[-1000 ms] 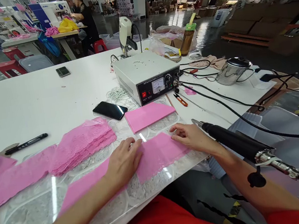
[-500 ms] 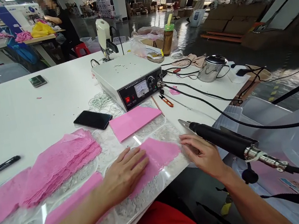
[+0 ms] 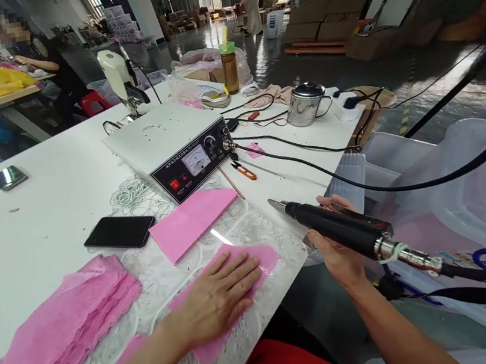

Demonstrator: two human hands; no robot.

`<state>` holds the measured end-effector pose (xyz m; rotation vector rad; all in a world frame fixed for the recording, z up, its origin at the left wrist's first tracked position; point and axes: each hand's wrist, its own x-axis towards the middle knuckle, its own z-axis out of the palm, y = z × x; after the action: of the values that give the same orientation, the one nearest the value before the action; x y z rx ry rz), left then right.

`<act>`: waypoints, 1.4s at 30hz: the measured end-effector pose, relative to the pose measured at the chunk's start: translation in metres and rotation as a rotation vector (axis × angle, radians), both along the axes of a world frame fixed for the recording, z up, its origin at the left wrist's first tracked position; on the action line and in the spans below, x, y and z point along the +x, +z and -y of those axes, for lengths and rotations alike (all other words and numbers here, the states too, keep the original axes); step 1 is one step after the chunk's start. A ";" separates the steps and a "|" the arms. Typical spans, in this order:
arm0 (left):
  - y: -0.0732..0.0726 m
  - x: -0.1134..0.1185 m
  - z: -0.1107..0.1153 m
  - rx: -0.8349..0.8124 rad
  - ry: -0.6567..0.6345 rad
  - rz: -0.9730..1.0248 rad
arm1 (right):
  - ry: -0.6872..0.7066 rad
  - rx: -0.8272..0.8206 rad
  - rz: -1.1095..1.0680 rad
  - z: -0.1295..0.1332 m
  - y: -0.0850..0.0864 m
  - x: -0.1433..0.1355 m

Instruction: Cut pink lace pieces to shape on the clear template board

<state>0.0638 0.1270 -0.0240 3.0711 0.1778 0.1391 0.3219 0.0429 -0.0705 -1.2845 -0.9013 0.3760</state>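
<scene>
My left hand (image 3: 219, 298) lies flat, fingers stretched out, on a pink fabric piece (image 3: 266, 257) near the table's front edge. Past the table's right edge, my right hand (image 3: 338, 253) is around the black handheld tool (image 3: 333, 220), partly behind it, thumb below and fingers on the far side. The tool's metal tip points left above the table corner. A folded pink stack (image 3: 194, 221) rests in front of the control box (image 3: 169, 150). A larger pile of pink lace-edged pieces (image 3: 80, 316) is at the left, and another pink piece lies partly under my left forearm.
A black phone (image 3: 119, 232) and tangled white cord (image 3: 130, 193) lie left of the box. Orange snips (image 3: 245, 171), a glass mug (image 3: 308, 105) and a bottle (image 3: 230, 68) stand or lie behind. Black cables cross the right side. A person sits at the back left.
My right hand has moved from the fabric's right edge to the black tool and taken hold of it. My left hand stays flat on the fabric. The camera view has turned right.
</scene>
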 end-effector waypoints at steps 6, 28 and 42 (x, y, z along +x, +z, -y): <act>0.001 0.000 -0.001 -0.022 -0.018 0.006 | -0.060 0.115 -0.046 -0.012 0.007 -0.011; -0.004 0.002 0.004 0.049 -0.001 0.006 | 0.119 0.396 -0.402 -0.008 0.077 -0.001; -0.004 0.002 0.004 -0.037 0.013 0.006 | 0.247 0.345 -0.365 -0.009 0.066 -0.004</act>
<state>0.0654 0.1234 -0.0282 3.0333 0.1975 0.1436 0.3176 0.0521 -0.0049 -0.7577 -0.7715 0.5987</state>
